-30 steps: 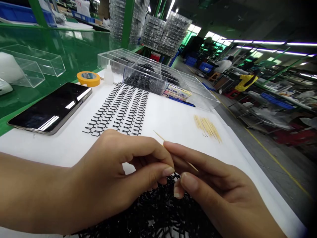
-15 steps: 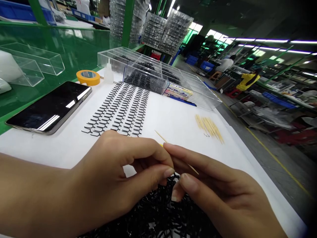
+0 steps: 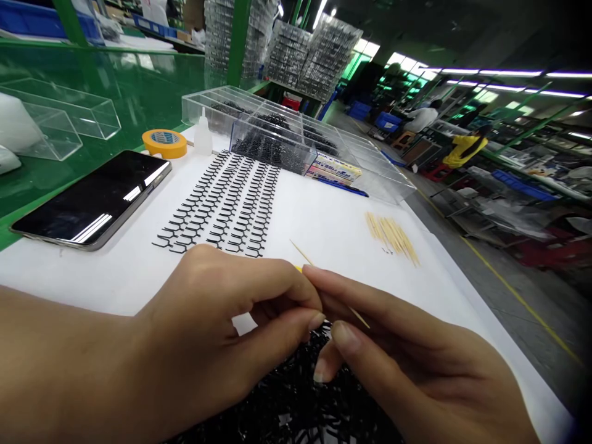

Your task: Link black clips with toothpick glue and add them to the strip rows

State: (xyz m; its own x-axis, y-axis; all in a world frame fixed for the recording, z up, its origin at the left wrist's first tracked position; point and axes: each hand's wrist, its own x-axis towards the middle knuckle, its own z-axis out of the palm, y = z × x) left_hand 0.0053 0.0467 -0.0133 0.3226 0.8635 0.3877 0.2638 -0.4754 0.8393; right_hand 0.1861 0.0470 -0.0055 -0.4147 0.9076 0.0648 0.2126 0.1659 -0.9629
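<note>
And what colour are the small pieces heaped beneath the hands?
The heaped pieces are glossy black, showing best in the head view.

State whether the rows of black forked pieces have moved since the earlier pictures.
No: the rows of black forked pieces show no shift against the black rectangular phone.

"Left side?"
"Bare left forearm, entering at left; bare left hand, curled, thumb and index fingertips pinched together."
"Right side?"
"Bare right hand, index finger extended beside the left; thumb bent, its tip apart from the index fingertip."
</note>
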